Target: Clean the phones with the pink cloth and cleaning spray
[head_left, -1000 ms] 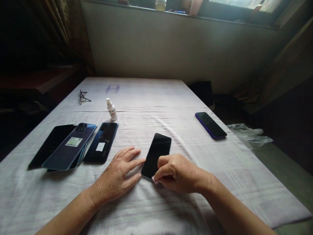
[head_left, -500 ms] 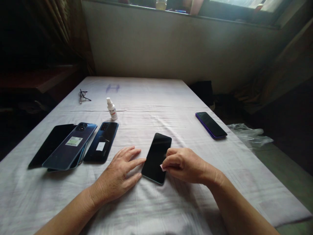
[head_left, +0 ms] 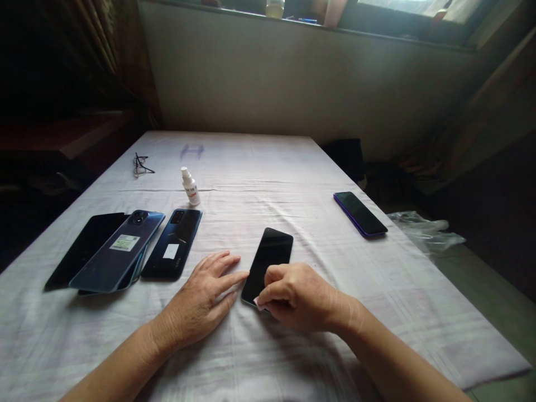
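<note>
A black smartphone [head_left: 273,251] lies face up on the cloth-covered table. My left hand [head_left: 206,290] rests flat at its left edge, fingers spread, with the index fingertip at the phone's side. My right hand [head_left: 295,298] is closed in a pinch over the lower part of the screen. A small pale pink cloth [head_left: 258,303] pokes out between its thumb and fingers at the phone's lower left corner. Most of the cloth is hidden in the hand, and the hand covers the phone's lower right part.
To the left lie a dark phone with a white sticker [head_left: 178,245] and several stacked phones [head_left: 117,251]. Behind them stand a white bottle [head_left: 191,187] and folded glasses [head_left: 142,165]. A purple-edged phone [head_left: 360,214] lies at right; a plastic bag [head_left: 427,230] is beyond the table edge.
My right hand has moved down and left across the screen with the cloth, from the right edge to the lower left corner. My left hand has stayed in place.
</note>
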Demonstrator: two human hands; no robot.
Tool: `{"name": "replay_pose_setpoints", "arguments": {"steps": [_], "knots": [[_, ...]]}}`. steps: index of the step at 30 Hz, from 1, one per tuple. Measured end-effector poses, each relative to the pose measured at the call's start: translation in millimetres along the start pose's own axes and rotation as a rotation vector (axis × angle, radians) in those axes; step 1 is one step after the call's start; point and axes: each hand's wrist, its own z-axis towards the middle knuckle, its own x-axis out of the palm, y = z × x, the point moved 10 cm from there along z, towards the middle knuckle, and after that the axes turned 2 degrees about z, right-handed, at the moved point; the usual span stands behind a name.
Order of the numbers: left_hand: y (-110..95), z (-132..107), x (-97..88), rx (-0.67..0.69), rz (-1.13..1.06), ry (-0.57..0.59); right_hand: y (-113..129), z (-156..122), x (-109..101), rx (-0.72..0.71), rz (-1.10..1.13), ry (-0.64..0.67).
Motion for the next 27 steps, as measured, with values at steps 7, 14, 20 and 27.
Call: {"name": "replay_pose_setpoints", "arguments": {"steps": [7, 14, 20, 27], "knots": [[2, 1, 0.9, -0.013, -0.004, 0.016, 11, 13, 11, -0.035, -0.114, -0.054], [3, 1, 1.9, -0.023, -0.025, 0.018, 12, 17, 12, -0.052, -0.161, -0.081], [3, 0, 1.6, -0.031, -0.026, 0.001, 4, 0, 0, 0.005, 0.018, 0.077], [2, 1, 1.3, -0.028, -0.026, 0.015, 0, 0, 2, 0.029, 0.021, 0.074]]}}
